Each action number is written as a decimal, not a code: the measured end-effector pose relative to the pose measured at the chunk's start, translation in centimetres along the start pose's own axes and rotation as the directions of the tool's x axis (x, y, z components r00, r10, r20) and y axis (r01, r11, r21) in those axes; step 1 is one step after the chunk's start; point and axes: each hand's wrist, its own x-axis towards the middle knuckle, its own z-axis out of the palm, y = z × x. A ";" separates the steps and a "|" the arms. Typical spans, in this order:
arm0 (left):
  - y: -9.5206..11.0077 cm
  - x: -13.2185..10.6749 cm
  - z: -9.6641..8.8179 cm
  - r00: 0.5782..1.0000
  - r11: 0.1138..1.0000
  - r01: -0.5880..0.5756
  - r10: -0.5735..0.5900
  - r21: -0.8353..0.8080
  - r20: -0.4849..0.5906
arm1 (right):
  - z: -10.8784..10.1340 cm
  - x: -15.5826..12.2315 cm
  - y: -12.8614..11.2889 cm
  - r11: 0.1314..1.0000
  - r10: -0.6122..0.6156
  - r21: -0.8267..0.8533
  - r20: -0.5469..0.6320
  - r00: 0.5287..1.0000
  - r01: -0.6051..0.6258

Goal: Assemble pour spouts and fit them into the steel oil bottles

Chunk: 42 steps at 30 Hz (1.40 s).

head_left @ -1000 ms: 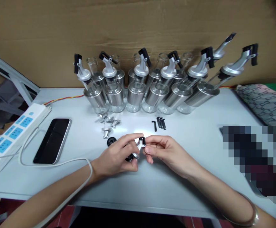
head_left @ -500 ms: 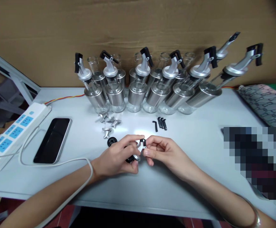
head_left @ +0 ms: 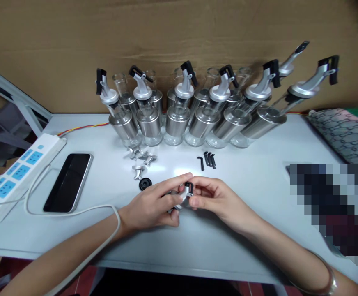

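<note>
Left hand: the left hand (head_left: pixel 154 205) is back-up, its fingers pointing right, closed on a silver pourer spout (head_left: pixel 184 200); the index finger stretches over the top, the other fingers bend, and the thumb sits low on the near side.
Right hand: the right hand (head_left: pixel 214 197) meets it from the other side, thumb and index finger narrowed in a pinch at the spout's black lever (head_left: pixel 191 187); the remaining fingers curl, partly hidden behind.
Pourer spout: between both hands, above the near middle of the white table (head_left: pixel 228 255), tilted, its base mostly covered by the left fingers.
Left forearm: slants in from the lower left, with a white cable (head_left: pixel 102 206) running across it.
Right forearm: slants in from the lower right, wearing a bracelet (head_left: pixel 333 283).
Beyond the hands: loose black levers (head_left: pixel 210 160) lie past the right hand; silver spout pieces (head_left: pixel 138 171) and a black disc (head_left: pixel 145 184) lie past the left.
Bottles: a row of bottles (head_left: pixel 177 125) with spouts fitted stands farther back.
</note>
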 end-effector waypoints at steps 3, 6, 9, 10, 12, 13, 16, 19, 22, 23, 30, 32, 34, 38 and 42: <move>0.0 0.1 0.0 1.000 1.000 -0.009 0.009 0.005 -0.030 | 0.1 -0.1 0.1 0.998 -0.042 -0.052 -0.025 0.999 0.040; 0.0 0.2 0.0 0.999 1.000 -0.025 0.025 -0.002 -0.047 | 0.3 -0.4 0.1 0.977 -0.120 -0.186 -0.072 0.990 0.105; -0.1 0.2 0.1 0.999 0.999 -0.031 0.030 -0.028 -0.037 | 0.5 -0.7 0.0 0.923 -0.198 -0.353 -0.089 0.976 0.155; -0.2 0.2 0.1 0.999 0.999 -0.031 0.030 -0.037 -0.036 | 0.5 -0.8 0.0 0.899 -0.220 -0.403 -0.080 0.972 0.171; -0.2 0.2 0.1 0.999 0.998 -0.035 0.034 -0.048 -0.034 | 0.4 -0.9 0.0 0.834 -0.276 -0.508 -0.046 0.960 0.215; -0.2 0.2 0.1 0.999 0.998 -0.041 0.039 -0.049 -0.029 | 0.3 -0.9 0.1 0.790 -0.310 -0.562 -0.023 0.950 0.244; 0.0 0.2 0.0 0.999 0.998 -0.038 0.038 -0.049 -0.006 | 0.1 -0.8 0.4 0.661 -0.400 -0.680 0.039 0.916 0.317; 0.1 0.2 0.0 1.000 0.999 -0.011 0.011 -0.033 -0.001 | 0.0 -0.8 0.5 0.623 -0.420 -0.706 0.060 0.905 0.336; 0.2 0.1 0.0 1.000 1.000 -0.013 0.013 -0.009 0.001 | -0.1 -0.9 0.2 0.564 -0.401 -0.758 0.094 0.911 0.327; 0.2 0.1 0.0 1.000 1.000 -0.007 0.007 -0.003 0.002 | -0.2 -1.0 0.1 0.512 -0.407 -0.791 0.120 0.906 0.335; 0.5 0.3 0.0 0.998 0.998 0.057 -0.057 -0.038 0.006 | -2.2 -0.6 -0.5 0.001 -0.568 -0.997 0.065 0.820 0.080; 0.6 0.3 -0.1 0.997 0.997 0.075 -0.074 -0.033 0.016 | -3.1 -0.3 -0.3 -0.067 -0.575 -0.997 0.013 0.818 -0.031; 0.7 0.3 -0.2 0.996 0.996 0.083 -0.083 -0.027 0.019 | -3.8 -0.1 -0.2 -0.091 -0.556 -0.992 -0.023 0.831 -0.089; 0.8 0.1 -0.1 0.995 0.996 0.090 -0.089 -0.006 0.053 | -4.2 0.0 0.0 -0.096 -0.521 -0.986 -0.069 0.851 -0.139; 0.7 -0.1 0.0 0.995 0.997 0.077 -0.078 0.032 0.064 | -3.9 0.1 -0.1 -0.100 -0.453 -0.978 -0.119 0.883 -0.183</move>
